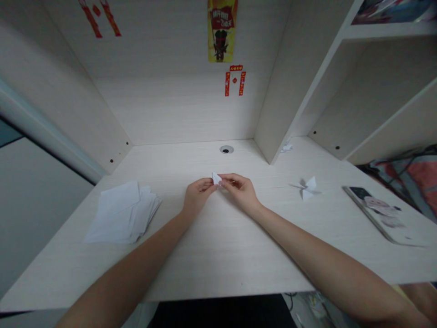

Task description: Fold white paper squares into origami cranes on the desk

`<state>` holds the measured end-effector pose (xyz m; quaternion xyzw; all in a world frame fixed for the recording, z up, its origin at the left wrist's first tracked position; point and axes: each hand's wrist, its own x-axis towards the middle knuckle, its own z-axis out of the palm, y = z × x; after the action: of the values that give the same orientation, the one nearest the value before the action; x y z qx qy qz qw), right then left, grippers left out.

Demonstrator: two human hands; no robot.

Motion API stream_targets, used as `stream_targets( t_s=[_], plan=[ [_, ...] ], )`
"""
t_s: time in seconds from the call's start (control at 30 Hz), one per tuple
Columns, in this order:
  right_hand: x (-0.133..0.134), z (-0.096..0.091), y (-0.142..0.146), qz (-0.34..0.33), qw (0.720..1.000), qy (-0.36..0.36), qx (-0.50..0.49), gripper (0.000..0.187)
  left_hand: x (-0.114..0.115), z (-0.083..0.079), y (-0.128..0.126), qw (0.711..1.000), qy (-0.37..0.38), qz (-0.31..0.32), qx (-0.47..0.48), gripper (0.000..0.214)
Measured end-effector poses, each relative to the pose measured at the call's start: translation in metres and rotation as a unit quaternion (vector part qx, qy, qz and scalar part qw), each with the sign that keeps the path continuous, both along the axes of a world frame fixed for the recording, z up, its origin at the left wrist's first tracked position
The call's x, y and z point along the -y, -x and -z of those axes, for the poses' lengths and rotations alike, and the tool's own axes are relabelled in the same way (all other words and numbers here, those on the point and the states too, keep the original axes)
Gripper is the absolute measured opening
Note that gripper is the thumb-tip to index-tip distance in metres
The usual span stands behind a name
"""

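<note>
Between my two hands is a small piece of folded white paper (216, 178), its pointed tip facing up and away from me. My left hand (200, 193) pinches its left side with thumb and fingers. From the other side, my right hand (243, 191) grips the lower right edge the same way. Both hands are just above the middle of the desk, and the fingertips hide part of the folds. To the right on the desktop lies a folded white paper crane-like figure (308, 187) with several thin points.
A stack of white paper sheets (118, 214) lies at the left. A phone in a printed case (382, 214) rests at the right. A cable hole (226, 149) is near the back panel. An upright divider (290, 77) and a crumpled white scrap (287, 147) stand behind right.
</note>
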<state>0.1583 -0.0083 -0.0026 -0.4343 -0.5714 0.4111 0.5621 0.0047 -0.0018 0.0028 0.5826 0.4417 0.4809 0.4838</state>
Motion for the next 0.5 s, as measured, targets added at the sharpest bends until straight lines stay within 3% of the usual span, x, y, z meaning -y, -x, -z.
stream_targets(
  t_s=[0.2, 0.33, 0.5],
  plan=[
    [0.0, -0.001, 0.002, -0.04, 0.997, 0.035, -0.05, 0.031, 0.0, 0.001, 0.001, 1.0, -0.002, -0.022, 0.01, 0.031],
    [-0.001, -0.001, 0.004, -0.071, 0.988, 0.083, -0.111, 0.041, 0.004, -0.005, 0.002, 0.998, -0.021, -0.038, -0.037, 0.043],
    [0.0, -0.001, 0.002, -0.073, 0.985, 0.117, -0.102, 0.03, 0.01, -0.01, 0.002, 0.992, -0.063, -0.056, -0.09, 0.044]
  ],
)
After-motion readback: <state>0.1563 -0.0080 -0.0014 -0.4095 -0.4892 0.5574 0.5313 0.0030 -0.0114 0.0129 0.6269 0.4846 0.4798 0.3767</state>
